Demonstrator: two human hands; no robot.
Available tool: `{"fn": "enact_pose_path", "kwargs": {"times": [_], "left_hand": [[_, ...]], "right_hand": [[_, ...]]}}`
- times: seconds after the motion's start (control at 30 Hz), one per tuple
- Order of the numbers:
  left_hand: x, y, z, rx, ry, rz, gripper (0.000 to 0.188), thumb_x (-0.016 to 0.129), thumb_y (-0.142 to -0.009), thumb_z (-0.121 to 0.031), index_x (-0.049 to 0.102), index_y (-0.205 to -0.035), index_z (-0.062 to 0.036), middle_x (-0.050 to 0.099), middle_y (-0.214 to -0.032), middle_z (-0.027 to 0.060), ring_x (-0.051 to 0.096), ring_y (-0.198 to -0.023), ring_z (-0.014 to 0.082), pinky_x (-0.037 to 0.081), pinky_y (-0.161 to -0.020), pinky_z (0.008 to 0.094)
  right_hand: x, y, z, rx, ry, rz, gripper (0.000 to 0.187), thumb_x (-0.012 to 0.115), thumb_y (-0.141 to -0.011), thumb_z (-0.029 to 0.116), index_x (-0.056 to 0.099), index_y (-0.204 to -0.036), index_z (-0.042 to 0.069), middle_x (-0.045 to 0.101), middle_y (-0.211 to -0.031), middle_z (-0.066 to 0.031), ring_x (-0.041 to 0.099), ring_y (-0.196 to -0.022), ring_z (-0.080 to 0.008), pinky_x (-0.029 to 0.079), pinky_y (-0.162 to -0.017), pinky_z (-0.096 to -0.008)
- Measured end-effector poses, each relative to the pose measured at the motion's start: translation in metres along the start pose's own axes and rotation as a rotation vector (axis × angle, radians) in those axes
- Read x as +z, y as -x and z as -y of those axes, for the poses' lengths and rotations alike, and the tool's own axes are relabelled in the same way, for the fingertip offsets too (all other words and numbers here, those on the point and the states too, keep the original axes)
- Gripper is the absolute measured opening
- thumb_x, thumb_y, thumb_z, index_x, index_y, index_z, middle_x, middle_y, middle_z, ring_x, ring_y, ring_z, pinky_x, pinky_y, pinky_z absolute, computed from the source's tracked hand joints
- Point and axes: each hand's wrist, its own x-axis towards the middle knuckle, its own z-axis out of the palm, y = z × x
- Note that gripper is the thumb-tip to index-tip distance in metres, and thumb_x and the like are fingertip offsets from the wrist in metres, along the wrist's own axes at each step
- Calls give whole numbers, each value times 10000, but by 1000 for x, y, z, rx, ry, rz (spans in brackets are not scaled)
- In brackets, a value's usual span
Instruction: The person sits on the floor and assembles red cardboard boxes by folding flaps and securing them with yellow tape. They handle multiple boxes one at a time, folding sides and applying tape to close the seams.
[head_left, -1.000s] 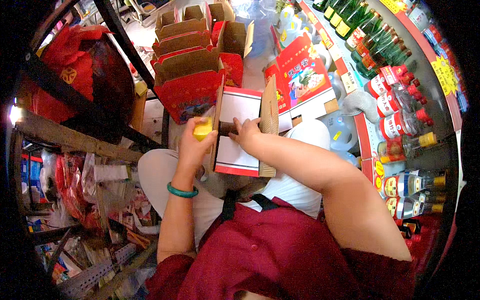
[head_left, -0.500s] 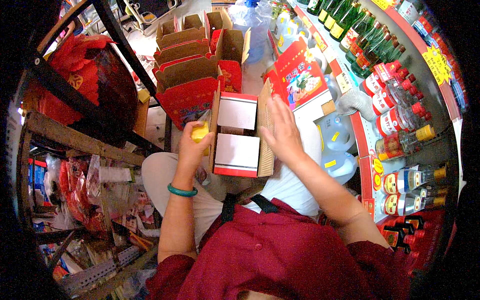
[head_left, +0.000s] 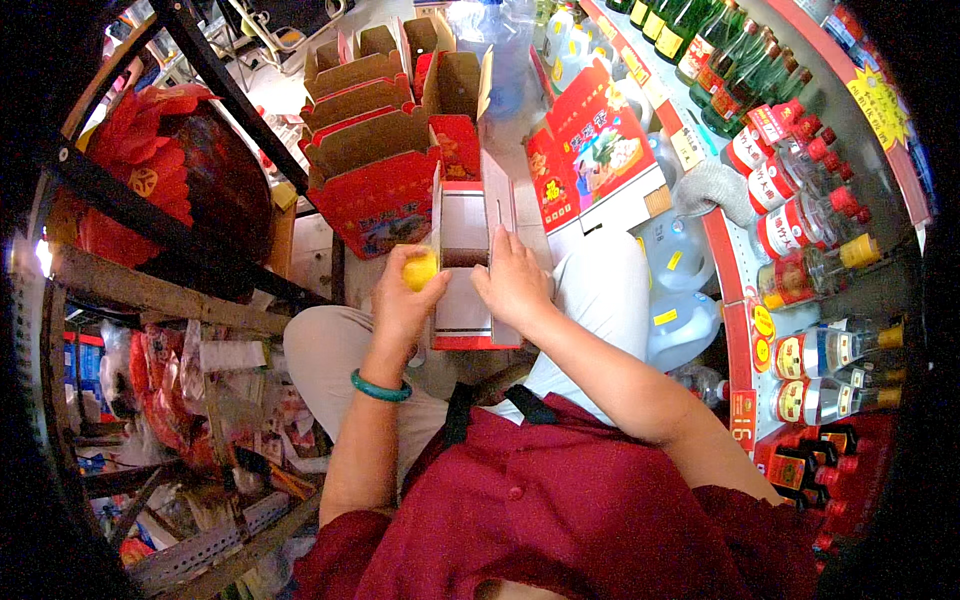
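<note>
Between my knees stands a red cardboard box (head_left: 470, 345) with its two white inner flaps (head_left: 463, 302) folded in and a dark gap between them. Its long right flap (head_left: 499, 194) leans inward over them. My right hand (head_left: 522, 288) presses on that flap, fingers stretched out and lying along it. At the box's left side, my left hand (head_left: 398, 300) is closed around a small yellow roll (head_left: 421, 271), which looks like tape; the fingers hide part of it. A green bangle (head_left: 381, 387) circles my left wrist.
Several open red boxes (head_left: 370, 170) stand ahead to the left. A flattened red carton (head_left: 590, 150) leans ahead right, near clear plastic jugs (head_left: 683, 325). Shelves of bottles (head_left: 775, 190) line the right. A metal and wood rack (head_left: 170, 290) borders the left.
My right hand has moved left and folded the box's right flap inward over the white flaps. My left hand still grips the yellow roll, now slightly farther right.
</note>
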Motion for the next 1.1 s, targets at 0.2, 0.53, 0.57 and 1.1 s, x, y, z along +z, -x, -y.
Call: {"fn": "enact_pose_path", "kwargs": {"times": [0.2,0.53,0.57,1.1], "left_hand": [[20,-1,-3,35,-196,13,401,743,-701,-221,535,-999,-54,605,-910,134,592,-836,278,470,-731,354],[21,1,7,-44,71,-55,264,664,-777,-101,549,-1008,-47,600,-882,72,562,-802,157,466,-728,293],[20,0,10,-90,93,-71,263,670,-773,-99,548,-1000,-51,596,-884,64,557,-806,150,464,-729,291],[16,-8,26,-193,173,-209,275,737,-718,-127,557,-908,-42,587,-865,41,540,-789,127,457,-712,269]], "right_hand": [[-5,-10,-4,2,-216,78,615,517,-782,228,331,-1296,-54,488,-1187,-278,500,-1064,-412,384,-938,-452],[2,-7,-33,-68,-419,23,654,517,-791,276,325,-1319,-60,428,-1282,-285,438,-1173,-403,343,-992,-409],[2,-7,-31,-65,-393,33,657,516,-795,279,320,-1320,-63,423,-1286,-286,432,-1182,-399,338,-997,-407],[6,-4,-28,-78,-247,-58,641,577,-797,310,355,-1306,-10,436,-1276,-249,403,-1200,-374,309,-1019,-434]]}}
